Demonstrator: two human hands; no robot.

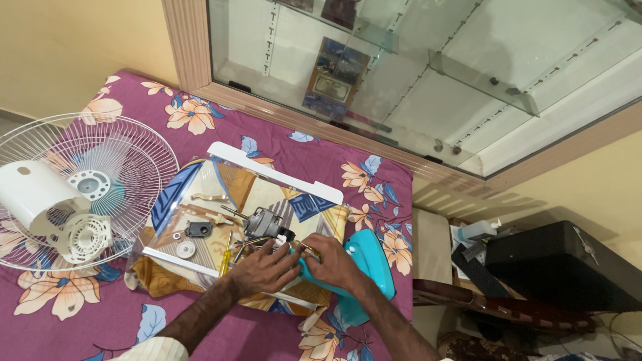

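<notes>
My left hand [264,269] and my right hand [332,262] meet over the top end of a teal fan stand part [372,262], both gripping it where a small brass piece shows between the fingers. Just beyond the fingers lies a grey fan motor [264,222] with its shaft pointing left. A yellow-handled screwdriver [226,259] lies beside my left hand. Everything rests on a patterned cushion under a clear plastic sheet [200,194].
A white wire fan guard [127,160] with white plastic motor housings [33,194] lies at left on the purple floral cloth [281,144]. Small black and white parts [198,229] sit on the cushion. A glass cabinet [414,73] stands behind; a black case [562,264] at right.
</notes>
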